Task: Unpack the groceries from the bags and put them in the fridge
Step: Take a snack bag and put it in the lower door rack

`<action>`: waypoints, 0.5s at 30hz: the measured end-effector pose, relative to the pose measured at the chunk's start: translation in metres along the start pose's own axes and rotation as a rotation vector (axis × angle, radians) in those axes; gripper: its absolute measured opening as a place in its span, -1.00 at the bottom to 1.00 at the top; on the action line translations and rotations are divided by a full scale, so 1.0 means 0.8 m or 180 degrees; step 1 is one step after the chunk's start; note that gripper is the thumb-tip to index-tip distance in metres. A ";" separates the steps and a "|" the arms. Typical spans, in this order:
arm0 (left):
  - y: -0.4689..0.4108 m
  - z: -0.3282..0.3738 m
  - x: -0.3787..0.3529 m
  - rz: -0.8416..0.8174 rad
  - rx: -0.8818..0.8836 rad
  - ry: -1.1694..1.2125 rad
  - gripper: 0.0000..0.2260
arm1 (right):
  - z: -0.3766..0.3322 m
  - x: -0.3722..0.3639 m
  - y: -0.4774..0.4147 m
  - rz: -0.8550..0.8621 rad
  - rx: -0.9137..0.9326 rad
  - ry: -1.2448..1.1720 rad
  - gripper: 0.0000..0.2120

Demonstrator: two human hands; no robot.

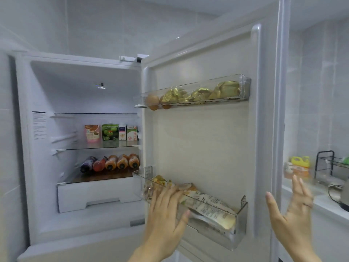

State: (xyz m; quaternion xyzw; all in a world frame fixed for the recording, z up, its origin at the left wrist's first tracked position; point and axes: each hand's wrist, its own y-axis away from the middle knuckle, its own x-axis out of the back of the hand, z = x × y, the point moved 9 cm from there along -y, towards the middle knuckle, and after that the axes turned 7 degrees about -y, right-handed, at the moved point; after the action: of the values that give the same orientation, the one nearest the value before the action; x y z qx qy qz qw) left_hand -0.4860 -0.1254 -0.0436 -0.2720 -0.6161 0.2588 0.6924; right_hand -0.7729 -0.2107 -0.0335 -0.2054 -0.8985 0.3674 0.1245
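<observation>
The left hand (166,208) lies flat with fingers spread against the front of the lower door bin (239,224), its fingertips reaching over the bin's clear rim onto the snack packets (207,207) inside; it grips nothing. The packets lie tilted lengthwise along this bin, one with printed text on a pale wrapper, another at the hinge end showing yellow and brown contents. The right hand (290,208) is open too, palm turned toward the bin and fingers splayed, held in the air just past the outer edge of the fridge door (204,144) and touching nothing.

Higher on the door from the lower bin, a clear upper door tray (243,86) holds gold foil-wrapped items (200,93) and, at its hinge end, brown eggs (153,101) seated in holes.

To the hinge side of the lower bin, inside the open fridge (83,140), five bottles (111,163) lie on their sides in a row on a glass shelf, caps facing out, above a white drawer (98,193). One shelf up stand a pink pouch (92,133), a green pouch (110,132) and two small cartons (127,132).

Beyond the door's outer edge, on the far side from the bin, a counter (309,197) carries a yellow-capped bottle (300,165) and a black wire rack (326,165), both blurred.
</observation>
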 end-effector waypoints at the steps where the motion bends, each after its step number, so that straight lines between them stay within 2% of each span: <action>1: 0.008 -0.005 0.004 0.0141 0.0109 0.0038 -0.46 | 0.006 -0.010 0.007 -0.0068 -0.0115 -0.0145 -0.08; 5: 0.036 -0.010 0.026 0.0874 0.0307 0.0487 -0.62 | 0.003 -0.031 0.026 0.0084 -0.0055 -0.0139 0.15; 7: 0.046 -0.008 0.037 0.1022 0.0319 0.0403 -0.64 | 0.010 -0.031 0.029 0.0341 -0.0183 -0.0245 0.15; 9: 0.053 -0.006 0.052 0.1191 0.0279 0.0300 -0.68 | 0.016 -0.028 0.029 0.0583 -0.0246 -0.0382 0.11; 11: 0.061 -0.010 0.064 0.1350 0.0330 0.0357 -0.74 | 0.019 -0.029 0.030 0.0725 -0.0253 -0.0518 -0.02; 15: 0.080 -0.032 0.077 0.1450 0.0821 0.0838 -0.71 | -0.010 -0.023 0.054 0.0831 -0.0190 -0.0799 -0.21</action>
State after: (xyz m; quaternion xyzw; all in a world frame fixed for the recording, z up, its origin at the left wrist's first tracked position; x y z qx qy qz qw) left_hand -0.4551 -0.0383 -0.0464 -0.3442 -0.4061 0.4462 0.7193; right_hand -0.7415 -0.1863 -0.0598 -0.2764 -0.8832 0.3763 -0.0434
